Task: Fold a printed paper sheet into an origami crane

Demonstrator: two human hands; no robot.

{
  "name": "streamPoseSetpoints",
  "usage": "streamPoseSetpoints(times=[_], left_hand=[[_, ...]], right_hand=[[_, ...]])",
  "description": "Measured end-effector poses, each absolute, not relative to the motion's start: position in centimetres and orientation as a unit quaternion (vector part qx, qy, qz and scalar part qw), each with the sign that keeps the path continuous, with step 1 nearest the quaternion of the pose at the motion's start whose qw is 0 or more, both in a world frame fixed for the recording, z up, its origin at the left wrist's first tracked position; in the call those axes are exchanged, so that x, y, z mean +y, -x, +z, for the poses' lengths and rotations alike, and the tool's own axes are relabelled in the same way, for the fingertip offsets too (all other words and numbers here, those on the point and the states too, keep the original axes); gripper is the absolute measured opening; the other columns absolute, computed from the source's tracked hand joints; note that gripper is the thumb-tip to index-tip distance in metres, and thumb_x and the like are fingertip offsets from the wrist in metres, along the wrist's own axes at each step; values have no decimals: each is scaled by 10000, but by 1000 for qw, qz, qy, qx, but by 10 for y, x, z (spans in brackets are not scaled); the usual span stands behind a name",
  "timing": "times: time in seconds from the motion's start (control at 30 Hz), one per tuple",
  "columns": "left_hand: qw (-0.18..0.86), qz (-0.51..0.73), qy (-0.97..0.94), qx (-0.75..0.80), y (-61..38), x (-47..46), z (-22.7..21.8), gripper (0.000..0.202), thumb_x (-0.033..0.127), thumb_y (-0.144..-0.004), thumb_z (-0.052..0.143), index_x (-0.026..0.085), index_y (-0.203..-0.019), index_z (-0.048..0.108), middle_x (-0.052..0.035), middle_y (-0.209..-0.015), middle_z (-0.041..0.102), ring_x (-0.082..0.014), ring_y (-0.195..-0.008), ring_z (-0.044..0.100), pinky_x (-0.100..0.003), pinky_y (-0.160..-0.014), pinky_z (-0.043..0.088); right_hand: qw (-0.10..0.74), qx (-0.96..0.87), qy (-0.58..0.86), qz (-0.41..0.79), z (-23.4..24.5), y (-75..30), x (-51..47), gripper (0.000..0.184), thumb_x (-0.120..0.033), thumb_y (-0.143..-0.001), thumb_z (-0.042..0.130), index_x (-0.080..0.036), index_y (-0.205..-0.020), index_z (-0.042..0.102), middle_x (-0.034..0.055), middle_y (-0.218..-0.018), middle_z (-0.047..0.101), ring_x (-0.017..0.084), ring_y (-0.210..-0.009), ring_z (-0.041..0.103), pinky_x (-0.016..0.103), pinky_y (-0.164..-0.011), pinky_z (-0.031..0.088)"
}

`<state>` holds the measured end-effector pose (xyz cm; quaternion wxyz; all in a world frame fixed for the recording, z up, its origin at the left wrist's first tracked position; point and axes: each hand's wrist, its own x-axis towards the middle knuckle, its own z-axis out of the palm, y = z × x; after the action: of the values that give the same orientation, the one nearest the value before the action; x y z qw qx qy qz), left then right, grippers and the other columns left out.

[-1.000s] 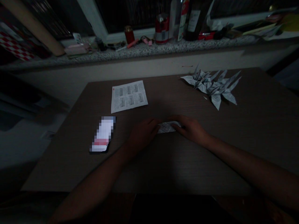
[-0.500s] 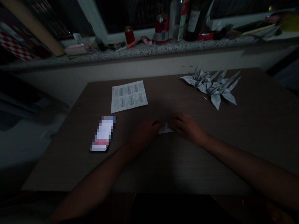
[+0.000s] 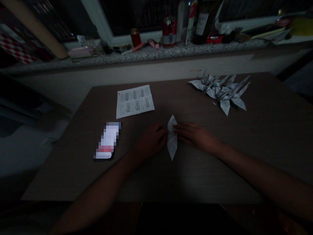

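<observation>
A folded paper point(image 3: 172, 148), printed with text, lies on the table between my hands as a long narrow diamond, one point away from me and one toward me. My left hand point(image 3: 154, 137) is closed at its left edge, with the fingers curled and the fingertips against the paper. From the right, my right hand point(image 3: 197, 135) reaches over with its fingers stretched out, and their tips rest on the paper's upper right part. The undersides of both hands are hidden.
A printed sheet point(image 3: 135, 101) lies behind my left hand. A phone point(image 3: 107, 141) with a lit, blurred screen is at the left. Several folded paper cranes point(image 3: 220, 89) cluster at the back right. Bottles and a red can point(image 3: 169, 32) stand on the stone windowsill point(image 3: 137, 57).
The paper was a small, mostly covered piece between my fingers; now it shows as a long diamond pointing away from me. My right fingers have straightened across it.
</observation>
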<state>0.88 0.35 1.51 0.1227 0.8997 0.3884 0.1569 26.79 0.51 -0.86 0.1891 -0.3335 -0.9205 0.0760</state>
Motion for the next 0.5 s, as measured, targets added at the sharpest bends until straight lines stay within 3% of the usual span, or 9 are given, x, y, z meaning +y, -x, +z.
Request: streamPoseSetpoints(times=[0.13,0.33,0.5], left_hand=[[132,151,-912,358,-5,5,14,250,155,-1008,529,167,-1235,632,-106,-1339,639,-238,-1249,605,-401,-1075,518],[112,128,-917,361,-4,7,9,306,196,-1024,535,179,-1325,591,-106,-1359,648,-257,-1241,620,-436,-1070,518],[109,121,-922,352,-4,6,12,316,187,-1000,557,198,-1310,612,-95,-1389,632,-274,-1245,610,-463,-1060,512]], right_hand=[[191,-923,327,64,-9,-269,5,311,-267,-1034,561,-226,-1311,696,106,-1448,652,301,-1321,616,505,-1085,536],[185,-932,309,31,-9,-266,2,302,-226,-1030,559,-210,-1299,694,115,-1403,678,311,-1287,626,499,-1035,563],[236,-917,307,96,-12,-265,5,262,-206,-1016,573,-200,-1248,695,115,-1306,722,282,-1195,677,455,-992,588]])
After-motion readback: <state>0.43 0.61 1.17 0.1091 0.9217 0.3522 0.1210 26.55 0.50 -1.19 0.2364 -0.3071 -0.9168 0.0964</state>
